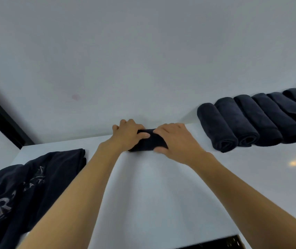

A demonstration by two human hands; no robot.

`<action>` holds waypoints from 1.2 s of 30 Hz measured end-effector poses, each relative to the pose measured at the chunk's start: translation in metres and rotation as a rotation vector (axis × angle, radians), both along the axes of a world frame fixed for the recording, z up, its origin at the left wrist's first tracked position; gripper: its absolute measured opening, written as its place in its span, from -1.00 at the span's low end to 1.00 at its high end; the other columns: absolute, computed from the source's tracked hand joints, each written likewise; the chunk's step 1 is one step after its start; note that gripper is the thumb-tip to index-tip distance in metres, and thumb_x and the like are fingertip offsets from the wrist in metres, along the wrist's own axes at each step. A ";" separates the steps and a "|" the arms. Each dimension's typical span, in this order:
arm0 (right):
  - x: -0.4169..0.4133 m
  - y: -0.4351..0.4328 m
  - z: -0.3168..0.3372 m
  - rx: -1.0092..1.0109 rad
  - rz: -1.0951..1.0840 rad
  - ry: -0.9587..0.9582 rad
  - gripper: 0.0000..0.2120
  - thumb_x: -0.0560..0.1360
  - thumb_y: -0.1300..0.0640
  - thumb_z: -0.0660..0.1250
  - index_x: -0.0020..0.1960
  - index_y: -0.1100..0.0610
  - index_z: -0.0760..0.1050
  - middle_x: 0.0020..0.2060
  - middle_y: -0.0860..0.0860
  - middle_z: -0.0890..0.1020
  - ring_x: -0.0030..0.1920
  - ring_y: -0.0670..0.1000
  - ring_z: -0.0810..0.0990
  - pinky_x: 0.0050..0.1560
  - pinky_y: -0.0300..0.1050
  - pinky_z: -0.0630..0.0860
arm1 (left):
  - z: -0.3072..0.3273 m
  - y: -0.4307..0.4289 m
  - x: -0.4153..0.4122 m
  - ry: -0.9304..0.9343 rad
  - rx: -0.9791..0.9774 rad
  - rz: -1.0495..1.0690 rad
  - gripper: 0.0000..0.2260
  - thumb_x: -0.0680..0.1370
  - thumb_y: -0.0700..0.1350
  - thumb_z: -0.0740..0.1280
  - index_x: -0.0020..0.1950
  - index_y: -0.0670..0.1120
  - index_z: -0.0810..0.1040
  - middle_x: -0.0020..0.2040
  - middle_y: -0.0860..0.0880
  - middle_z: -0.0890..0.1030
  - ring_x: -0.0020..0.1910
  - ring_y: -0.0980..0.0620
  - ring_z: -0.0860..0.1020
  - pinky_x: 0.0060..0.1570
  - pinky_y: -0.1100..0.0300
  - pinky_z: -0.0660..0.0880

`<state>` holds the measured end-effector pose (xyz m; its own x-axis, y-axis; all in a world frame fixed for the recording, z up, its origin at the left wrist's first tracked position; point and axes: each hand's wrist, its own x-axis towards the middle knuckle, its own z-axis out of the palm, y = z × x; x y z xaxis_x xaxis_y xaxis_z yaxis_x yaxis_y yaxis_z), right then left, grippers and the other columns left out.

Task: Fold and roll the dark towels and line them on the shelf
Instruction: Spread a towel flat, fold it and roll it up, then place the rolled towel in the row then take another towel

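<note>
Towel-rolling looks close to done for this piece. The left hand and right hand both curl over a tight dark roll, pinning it where the white shelf meets the wall, I'd guess so it can't spring loose. Well apart to the right, the finished rolls lie side by side, touching, ends facing out. This one likely joins their left end. A heap of unrolled dark towels waits at the left.
</note>
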<state>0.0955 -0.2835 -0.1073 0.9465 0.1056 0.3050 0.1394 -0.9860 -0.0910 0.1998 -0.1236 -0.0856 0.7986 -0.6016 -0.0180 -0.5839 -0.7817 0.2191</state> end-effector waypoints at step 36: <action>-0.010 -0.084 0.023 -0.071 -0.570 0.083 -0.71 0.61 0.00 0.19 0.27 0.10 0.46 0.15 0.13 0.48 0.13 0.14 0.49 0.01 0.02 0.41 | -0.013 -0.133 -0.091 0.442 -0.583 0.096 -0.58 0.69 -0.01 0.07 0.54 -0.07 0.21 0.44 -0.11 0.42 0.40 -0.10 0.39 0.30 0.09 0.33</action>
<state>0.0851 -0.3679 -0.0843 0.8801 -0.4106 0.2384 -0.4205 -0.9073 -0.0104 0.1086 -0.2561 -0.0985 0.8407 -0.5392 -0.0490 -0.2795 -0.5098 0.8136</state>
